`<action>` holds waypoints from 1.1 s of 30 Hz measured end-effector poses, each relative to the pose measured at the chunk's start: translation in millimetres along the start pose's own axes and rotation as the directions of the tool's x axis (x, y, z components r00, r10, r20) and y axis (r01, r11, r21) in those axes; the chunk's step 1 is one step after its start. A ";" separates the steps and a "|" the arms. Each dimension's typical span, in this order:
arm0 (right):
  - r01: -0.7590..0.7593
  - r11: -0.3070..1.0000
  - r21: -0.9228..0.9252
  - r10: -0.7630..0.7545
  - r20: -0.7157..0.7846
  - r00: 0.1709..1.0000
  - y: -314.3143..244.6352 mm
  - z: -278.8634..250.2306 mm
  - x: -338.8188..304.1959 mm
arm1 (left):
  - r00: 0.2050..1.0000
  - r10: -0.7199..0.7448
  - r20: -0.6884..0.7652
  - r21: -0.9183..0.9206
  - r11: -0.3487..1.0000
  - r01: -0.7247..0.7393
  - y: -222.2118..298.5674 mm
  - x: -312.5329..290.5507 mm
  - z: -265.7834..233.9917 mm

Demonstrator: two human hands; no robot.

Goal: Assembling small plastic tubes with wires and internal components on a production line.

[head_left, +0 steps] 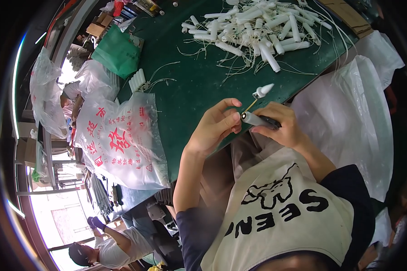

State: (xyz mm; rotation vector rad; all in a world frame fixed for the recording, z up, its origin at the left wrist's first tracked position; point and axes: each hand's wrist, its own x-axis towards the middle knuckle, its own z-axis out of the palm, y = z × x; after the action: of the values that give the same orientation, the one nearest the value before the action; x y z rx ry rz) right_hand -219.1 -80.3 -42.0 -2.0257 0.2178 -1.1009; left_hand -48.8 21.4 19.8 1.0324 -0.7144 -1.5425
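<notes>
My right hand (282,122) is closed around a slim white tube (254,119), whose dark round end faces my left hand. A black object (270,121), its kind unclear, is also in that grip. My left hand (214,126) is beside the tube's end, its index finger raised and its thumb pressed toward the other fingers; what they pinch, if anything, is too small to make out. Just above the tube, a white piece with a pointed tip (263,90) stands on a thin yellowish stem that runs down behind the hands.
Heaped on the green tabletop (181,86) are many white tubes with thin wires (267,31). A smaller bundle of tubes (137,80) lies near a printed plastic bag (122,140) and a green bag (118,50). Clear plastic sheeting (343,117) hangs at the right. Another person (117,244) sits at lower left.
</notes>
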 end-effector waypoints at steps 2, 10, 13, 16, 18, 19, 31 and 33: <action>0.034 0.999 -0.017 -0.034 -0.019 0.999 2.1 2.1 -0.9 | 0.999 -0.026 -0.038 0.033 0.999 0.027 0.3 0.7 1.6; 0.073 0.997 -0.004 -0.073 -0.009 0.997 4.5 1.0 -1.1 | 0.991 -0.131 0.040 0.015 0.991 0.131 -2.1 2.8 3.6; 0.133 0.991 0.006 -0.133 -0.011 0.991 6.7 0.4 -1.8 | 0.979 -0.181 0.095 0.117 0.978 0.170 -2.1 2.5 4.8; 0.122 0.990 0.078 -0.122 -0.001 0.993 6.2 0.2 -2.6 | 0.971 -0.162 0.174 0.018 0.987 0.162 -5.8 1.8 1.7; 0.110 0.985 0.130 -0.116 0.033 0.993 6.3 0.1 -2.0 | 0.974 -0.153 0.170 0.039 0.988 0.148 -10.4 1.0 -3.4; 0.107 0.986 0.127 -0.112 0.033 0.993 6.0 -1.6 -1.8 | 0.976 -0.141 0.164 0.062 0.989 0.133 -11.8 0.4 -4.7; -0.554 0.756 0.349 0.513 0.210 0.832 27.9 -60.8 -22.9 | 0.990 -0.141 0.011 0.211 0.968 0.135 -15.5 -21.9 -5.5; -0.673 0.698 0.245 0.584 0.348 0.733 24.9 -69.5 -22.0 | 0.989 -0.148 -0.017 0.236 0.961 0.148 -13.7 -23.6 -4.0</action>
State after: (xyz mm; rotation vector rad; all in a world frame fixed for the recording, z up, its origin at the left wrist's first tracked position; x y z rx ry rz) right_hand -280.4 -125.5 -52.9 -1.5384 0.5105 -0.3981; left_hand -50.6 47.7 11.8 1.2870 -0.8528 -1.6129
